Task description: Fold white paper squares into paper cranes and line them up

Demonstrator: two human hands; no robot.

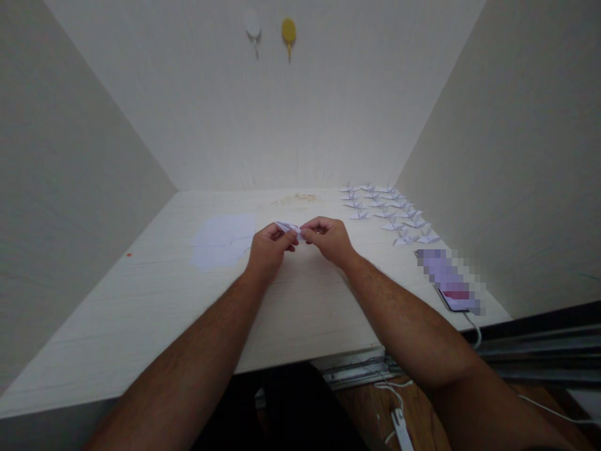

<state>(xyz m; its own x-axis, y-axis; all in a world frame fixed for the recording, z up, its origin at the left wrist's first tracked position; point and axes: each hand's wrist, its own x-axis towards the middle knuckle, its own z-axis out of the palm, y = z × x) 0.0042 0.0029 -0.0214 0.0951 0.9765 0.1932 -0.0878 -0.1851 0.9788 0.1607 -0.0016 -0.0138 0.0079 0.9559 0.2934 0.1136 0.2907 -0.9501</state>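
Observation:
Both hands meet over the middle of the table, pinching a small piece of folded white paper [287, 226]. My left hand [268, 249] is closed on its left part, thumb on the near side. With thumb and forefinger, my right hand [332, 239] grips the right end. The fingers hide part of the paper, so its full shape cannot be made out. Left of my left hand lie flat sheets of white paper [220, 235]. Beyond my right hand, several folded paper cranes [385, 214] stand in rows at the back right.
A phone [444, 279] lies at the table's right edge, its cable [475, 329] running off the side. Walls enclose the white table [154, 300] at left, back and right. A white hook [252, 28] and a yellow hook [288, 31] are on the back wall. A power strip [400, 429] is below.

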